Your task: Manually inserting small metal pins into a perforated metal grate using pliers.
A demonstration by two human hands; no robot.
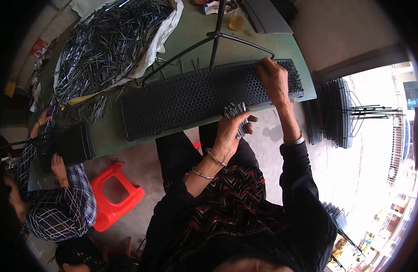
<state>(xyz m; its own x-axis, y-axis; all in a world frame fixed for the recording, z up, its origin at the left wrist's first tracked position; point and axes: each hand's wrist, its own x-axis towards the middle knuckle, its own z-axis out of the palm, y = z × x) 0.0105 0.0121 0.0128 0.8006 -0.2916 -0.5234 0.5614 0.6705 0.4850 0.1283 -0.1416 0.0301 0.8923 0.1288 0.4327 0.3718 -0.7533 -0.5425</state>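
A long black panel (186, 99) full of round holes lies along the table's near edge, with a thin black rod frame (215, 35) joined to its far side. At its right end a patch of dark pins (291, 75) stands up from the holes. My left hand (229, 129) is closed round a bundle of short thin metal pins (236, 110), just off the panel's near edge. Over the panel, next to the filled patch, my right hand (274, 81) has its fingers pinched together and pointing down. What those fingertips hold is hidden.
A large heap of loose pins (111, 41) lies on a white sack at the far left of the green table (184, 13). A cup of yellow liquid (237, 21) stands at the back. To the left, a co-worker's hand (59, 168) touches another dark panel. Stacked panels (338, 113) stand at right; a red stool (116, 195) sits below.
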